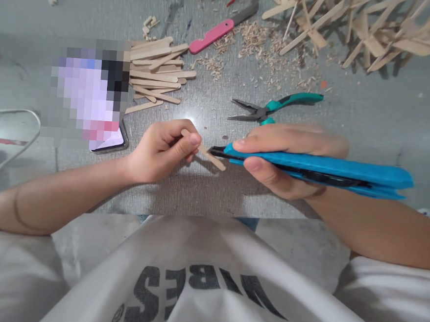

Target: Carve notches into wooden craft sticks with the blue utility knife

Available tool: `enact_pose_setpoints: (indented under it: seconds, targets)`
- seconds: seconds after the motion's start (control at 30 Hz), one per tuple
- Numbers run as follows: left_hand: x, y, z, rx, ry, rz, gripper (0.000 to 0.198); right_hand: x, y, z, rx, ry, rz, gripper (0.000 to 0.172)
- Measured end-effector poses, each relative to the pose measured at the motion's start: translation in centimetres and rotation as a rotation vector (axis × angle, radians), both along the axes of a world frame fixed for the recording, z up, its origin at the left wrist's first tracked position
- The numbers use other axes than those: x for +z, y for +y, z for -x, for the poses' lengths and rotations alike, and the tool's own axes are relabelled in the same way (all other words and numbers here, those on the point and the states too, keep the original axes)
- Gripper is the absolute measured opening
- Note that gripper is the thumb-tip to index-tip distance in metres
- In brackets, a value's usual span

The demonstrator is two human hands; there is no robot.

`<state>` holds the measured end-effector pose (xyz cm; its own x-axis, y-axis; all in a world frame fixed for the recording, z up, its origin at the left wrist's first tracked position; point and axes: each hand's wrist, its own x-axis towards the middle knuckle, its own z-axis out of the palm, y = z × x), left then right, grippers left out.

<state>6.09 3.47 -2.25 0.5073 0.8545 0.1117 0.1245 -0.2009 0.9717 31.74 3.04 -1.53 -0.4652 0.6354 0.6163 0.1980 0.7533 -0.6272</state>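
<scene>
My left hand (164,150) pinches one end of a wooden craft stick (216,162) between thumb and fingers, its free end slanting down to the right. Wrapped in my right hand (293,138) is a blue box cutter (332,168) with a black slot along its body. Its dark tip reaches the stick just beside my left fingertips; whether the edge bites into the wood I cannot tell. Beyond my right hand lie needle-nose pliers (262,113) with green handles, jaws apart.
Craft sticks (156,78) lie in a pile behind my left hand, next to a phone (115,139) partly blurred out. A pink-handled knife (212,35) rests by wood shavings (253,38). Joined sticks (374,35) crowd the far right. A white cable (12,164) curls at left.
</scene>
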Motion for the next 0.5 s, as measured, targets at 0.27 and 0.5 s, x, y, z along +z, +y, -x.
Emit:
enact_pose_setpoints:
  seconds: [0.27, 0.5]
  targets:
    - [0.1, 0.2, 0.1, -0.021, -0.051, 0.111, 0.055, -0.5, -0.4, 0.2, -0.089, 0.091, 0.112, 0.015]
    - [0.0, 0.3, 0.0, -0.036, -0.090, 0.144, 0.055, -1.5, -0.5, -0.3, -0.057, 0.150, 0.227, 0.023]
